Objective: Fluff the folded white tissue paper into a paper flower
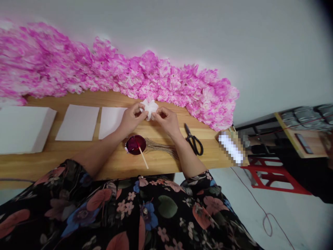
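Note:
A white paper flower (150, 108) is pinched between my two hands over the middle of the wooden table (161, 133). My left hand (131, 119) grips its left edge with thumb and forefinger. On the opposite side, my right hand (168, 119) pinches the petals. Below my left hand sits a bowl of dark red liquid (135, 144) with a thin stick (143, 158) leaning in it. A bundle of thin brown wires or stems (161, 147) lies beside the bowl, partly under my right forearm. Black-handled scissors (193, 139) rest right of that forearm.
Pink and white paper flowers (148, 74) are heaped along the wall. At left are a thick stack of white paper (23, 128) and thinner white sheets (78, 122). A blurred-out item (231, 148) lies at the right end. Beyond stands a red stool (273, 177).

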Demonstrator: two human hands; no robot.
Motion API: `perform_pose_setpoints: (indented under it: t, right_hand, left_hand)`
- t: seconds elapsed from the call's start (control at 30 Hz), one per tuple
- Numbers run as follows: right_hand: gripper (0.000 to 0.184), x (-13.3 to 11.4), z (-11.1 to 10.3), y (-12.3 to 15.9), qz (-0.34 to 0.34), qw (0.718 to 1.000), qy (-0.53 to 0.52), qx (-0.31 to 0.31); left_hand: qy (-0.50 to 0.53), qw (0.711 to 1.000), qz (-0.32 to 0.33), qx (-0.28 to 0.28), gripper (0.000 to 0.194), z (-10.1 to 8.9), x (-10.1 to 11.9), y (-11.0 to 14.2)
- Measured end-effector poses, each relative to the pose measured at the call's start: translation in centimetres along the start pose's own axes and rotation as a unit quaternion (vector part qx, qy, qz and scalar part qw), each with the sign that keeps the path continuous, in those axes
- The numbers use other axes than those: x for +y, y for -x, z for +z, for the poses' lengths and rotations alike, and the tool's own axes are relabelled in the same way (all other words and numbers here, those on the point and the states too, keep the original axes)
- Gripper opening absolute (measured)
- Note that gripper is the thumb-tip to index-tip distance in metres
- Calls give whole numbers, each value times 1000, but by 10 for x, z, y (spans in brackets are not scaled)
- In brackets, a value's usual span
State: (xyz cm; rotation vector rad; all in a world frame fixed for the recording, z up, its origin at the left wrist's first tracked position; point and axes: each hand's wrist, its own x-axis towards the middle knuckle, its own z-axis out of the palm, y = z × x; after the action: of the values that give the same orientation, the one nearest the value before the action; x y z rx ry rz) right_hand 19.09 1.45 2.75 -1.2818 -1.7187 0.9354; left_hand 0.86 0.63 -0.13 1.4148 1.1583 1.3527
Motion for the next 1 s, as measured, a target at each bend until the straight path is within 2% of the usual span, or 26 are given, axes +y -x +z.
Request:
perform_pose_setpoints:
  t: [0.1, 0.2, 0.63, 0.83, 1.0]
  right_hand:
    - [26, 3, 0, 0, -8, 1000, 14, 5]
    - [25, 4, 1, 0, -13, 999, 38, 7]
    - [24, 6, 3, -1, -69, 993, 96, -25]
    - [15, 3, 3, 1, -74, 988, 132, -40]
    - [25, 7, 4, 1, -71, 993, 82, -50]
  left_hand:
    - [3, 1000, 12, 15, 32, 0, 0, 1]
    - [-27, 999, 34, 15, 32, -1, 0, 2]
    - [-84, 992, 59, -70, 20, -1, 10, 7]
    - [-107, 992, 48, -55, 17, 0, 12, 6]
    - [-100, 993, 37, -45, 18, -1, 9, 4]
